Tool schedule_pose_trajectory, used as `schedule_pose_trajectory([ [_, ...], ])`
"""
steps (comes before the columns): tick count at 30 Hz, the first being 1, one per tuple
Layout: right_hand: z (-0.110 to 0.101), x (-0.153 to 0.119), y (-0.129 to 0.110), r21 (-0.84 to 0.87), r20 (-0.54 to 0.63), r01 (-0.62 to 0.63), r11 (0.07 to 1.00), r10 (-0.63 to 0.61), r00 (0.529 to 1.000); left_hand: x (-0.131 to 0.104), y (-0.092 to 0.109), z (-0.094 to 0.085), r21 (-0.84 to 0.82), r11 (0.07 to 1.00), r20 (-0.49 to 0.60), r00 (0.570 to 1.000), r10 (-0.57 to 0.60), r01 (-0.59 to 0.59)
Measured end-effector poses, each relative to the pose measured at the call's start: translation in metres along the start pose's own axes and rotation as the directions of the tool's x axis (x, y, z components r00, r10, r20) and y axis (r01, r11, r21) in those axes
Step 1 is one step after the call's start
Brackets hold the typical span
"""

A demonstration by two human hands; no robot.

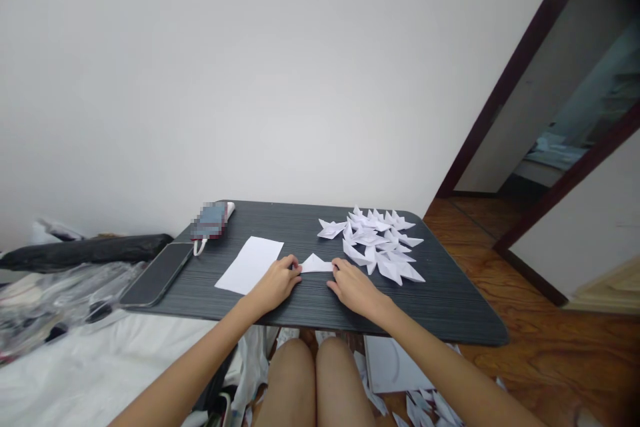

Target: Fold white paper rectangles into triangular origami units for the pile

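- a plain white wall [320, 93] stands behind everything.
- the black wood-grain table [295, 217], rounded at its corners, stands in front of the person's knees.
- a cluster of pointed, folded white paper pieces [375, 237] lies on its right half, many overlapping.
- one flat white paper sheet [253, 263] lies left of centre, just beside the left hand.
- the right hand [356, 285] is partly curled, fingers and thumb nearly closed, at the strip's right end.
- the left hand [276, 283] is likewise curled, thumb and forefinger pinching the left end.
- the small folded paper strip [316, 264], peaked in the middle, sits between both hands near the table's front edge.
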State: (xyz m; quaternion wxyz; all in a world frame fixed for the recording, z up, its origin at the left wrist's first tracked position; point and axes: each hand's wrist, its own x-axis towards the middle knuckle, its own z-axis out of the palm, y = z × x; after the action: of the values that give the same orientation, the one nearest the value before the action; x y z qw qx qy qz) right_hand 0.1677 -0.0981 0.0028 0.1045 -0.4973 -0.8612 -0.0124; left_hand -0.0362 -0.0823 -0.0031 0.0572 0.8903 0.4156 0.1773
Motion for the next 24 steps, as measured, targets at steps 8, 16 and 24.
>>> schedule_pose_trajectory([
  [8, 0.024, 0.042, -0.008, 0.187, -0.085, -0.189, 0.964, 0.207, 0.975, 0.024, -0.002, 0.015, -0.155, 0.975, -0.079, 0.982, -0.171, 0.157],
  [16, 0.026, 0.040, 0.014, 0.597, -0.179, 0.002, 0.802, 0.130, 0.975, 0.031, -0.025, 0.010, -0.348, 0.903, -0.073, 0.953, -0.294, 0.251],
  [24, -0.011, 0.076, 0.051, 0.753, -0.344, 0.116, 0.647, 0.237, 0.909, 0.081, -0.024, -0.019, -0.970, 0.219, 0.016, 0.932, -0.363, 0.102],
])
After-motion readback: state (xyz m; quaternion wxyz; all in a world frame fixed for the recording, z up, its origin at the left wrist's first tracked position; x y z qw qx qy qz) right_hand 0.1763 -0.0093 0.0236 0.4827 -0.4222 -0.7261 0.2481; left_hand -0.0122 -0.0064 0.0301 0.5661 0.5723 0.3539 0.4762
